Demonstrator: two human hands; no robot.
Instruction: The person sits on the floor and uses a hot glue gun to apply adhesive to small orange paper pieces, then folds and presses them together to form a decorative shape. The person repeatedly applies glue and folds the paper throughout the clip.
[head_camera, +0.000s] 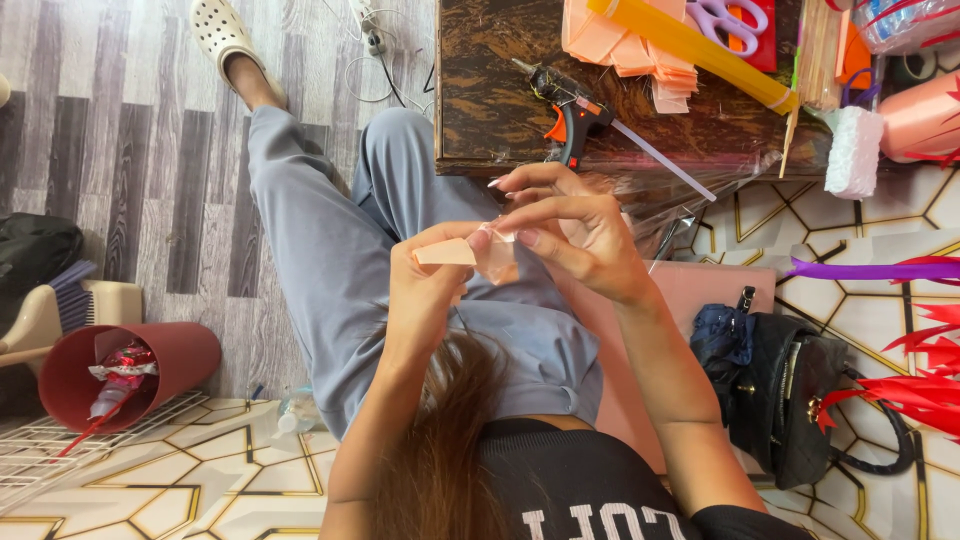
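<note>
both hands — left hand (430, 285) and right hand (565, 225) — pinch one folded peach paper piece (470, 252) above the lap, near a glue gun (570, 110).

Low dark wooden table (480, 100) ahead of my knees. On it: black-and-orange glue gun (570, 110), stack of peach paper pieces (620, 45), long yellow tube (700, 45), purple-handled scissors (735, 20). Floor (130, 150) beside me: tipped red bucket (130, 370), black handbag (800, 400).
</note>
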